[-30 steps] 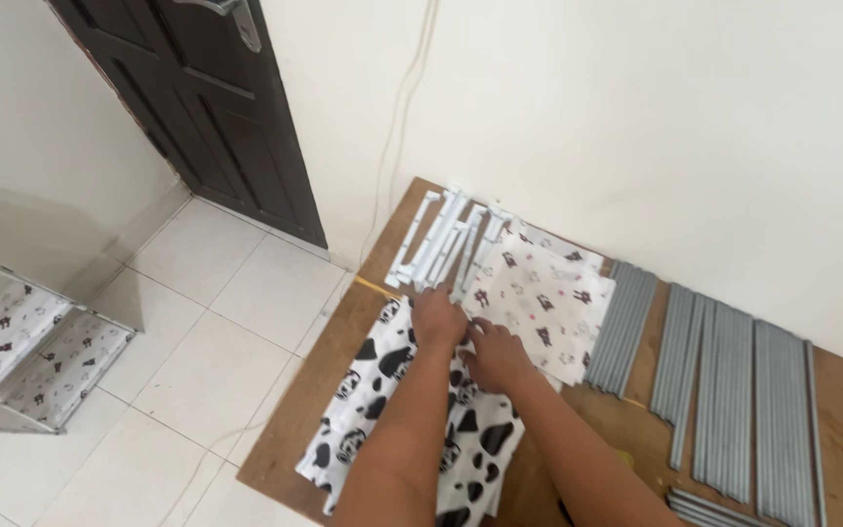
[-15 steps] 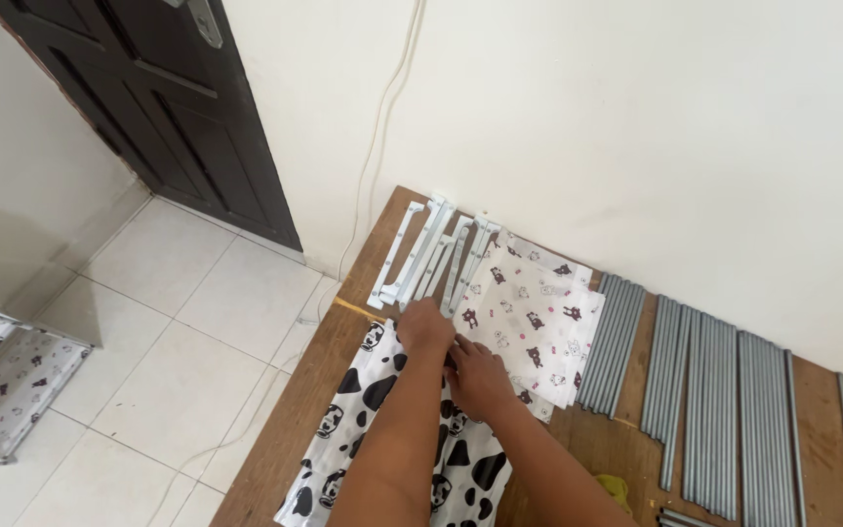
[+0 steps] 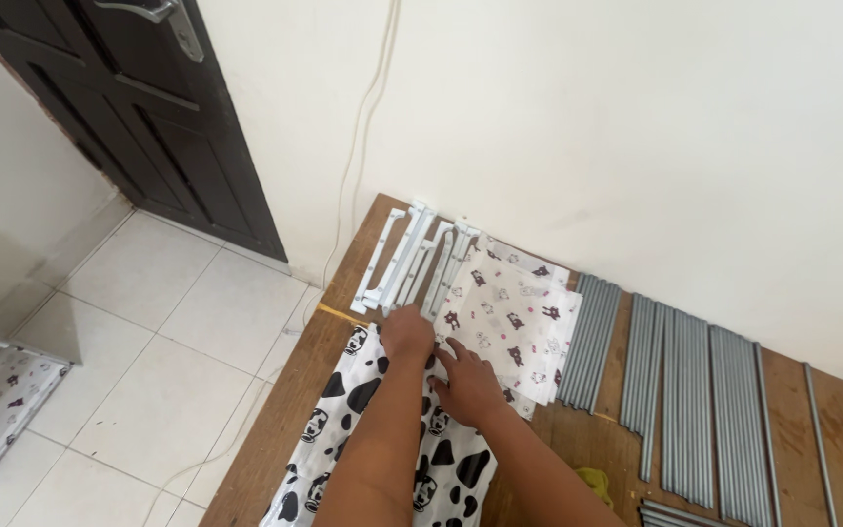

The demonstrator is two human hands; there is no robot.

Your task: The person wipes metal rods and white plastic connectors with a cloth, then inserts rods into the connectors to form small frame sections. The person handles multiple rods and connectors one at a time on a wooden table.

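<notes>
Head view: two hands, left hand (image 3: 408,335) and right hand (image 3: 467,384), press one cow-print cloth (image 3: 363,410) (flat).

Count on the bench (image 3: 275,429): two hands, left hand (image 3: 408,334) and right hand (image 3: 468,383), both flat on one cow-print fabric sheet (image 3: 343,410); one stack of white cartoon-print fabric sheets (image 3: 514,317), layer count not readable. White plastic frame pieces (image 3: 412,259): roughly five or six in one pile, overlapping too much for a firm number. Grey metal rods (image 3: 695,410): four side-by-side groups plus one loose rod (image 3: 817,439) at the far right and a partial bundle (image 3: 675,512) at the bottom edge, dozens in total, individual count not resolvable.
</notes>
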